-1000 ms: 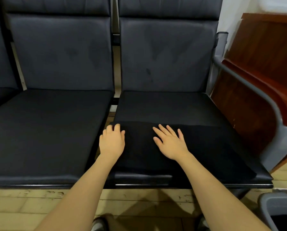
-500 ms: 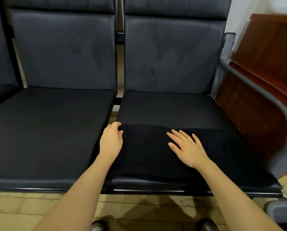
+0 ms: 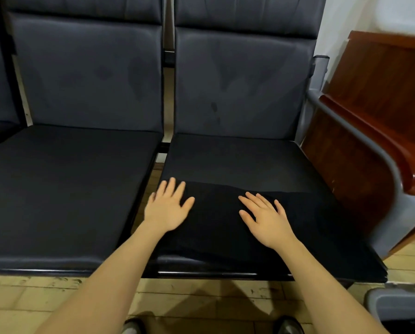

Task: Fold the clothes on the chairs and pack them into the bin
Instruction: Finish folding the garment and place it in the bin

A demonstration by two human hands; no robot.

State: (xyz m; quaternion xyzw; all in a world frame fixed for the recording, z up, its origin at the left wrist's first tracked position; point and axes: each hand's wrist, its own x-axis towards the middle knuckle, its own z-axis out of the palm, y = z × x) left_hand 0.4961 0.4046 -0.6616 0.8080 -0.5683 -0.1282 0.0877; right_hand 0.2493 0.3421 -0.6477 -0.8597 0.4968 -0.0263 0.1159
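head view looks down on a black garment [image 3: 228,227] lying flat across the front half of the right-hand chair seat [image 3: 237,160], already folded into a wide band whose far edge runs roughly straight across the cushion. both hands lie released on it, fingers straight and spread: the left hand [image 3: 169,209] presses the garment's left end near the gap between the two seats, the right hand [image 3: 265,218] presses near its middle. the step looks like smoothing before the next fold, so the palms should sweep outward toward the ends, pushing air and wrinkles out rather than bunching cloth. black on black hides creases, so feel counts more than sight. the right end, near the armrest [image 3: 370,150], wants squaring too. the grey bin [image 3: 399,301] waits on the floor at lower right, just beside the seat corner, only partly visible.
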